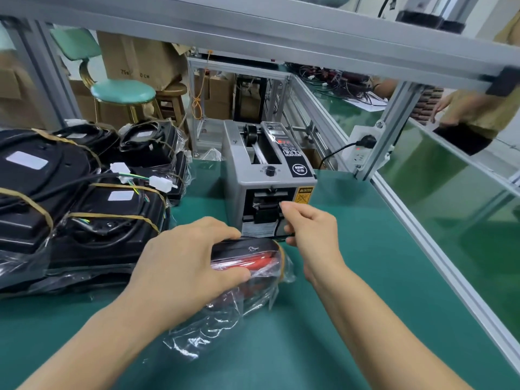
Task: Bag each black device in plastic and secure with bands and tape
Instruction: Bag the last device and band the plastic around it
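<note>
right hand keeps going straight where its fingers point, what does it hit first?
Most likely the tape dispenser's front outlet: the right hand's fingertips sit right at that opening, possibly already pinching tape; depth is unclear.

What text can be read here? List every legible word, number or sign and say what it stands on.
"75" and "0 CM": printed on the cardboard box; the characters between are unreadable.
Yellow warning sign with a crossed-out symbol: on the tape dispenser front; its wording is too small.
Round black badge and control panel on the dispenser top: blurred, unreadable.
White labels on the bagged black devices: appear blank.
</note>
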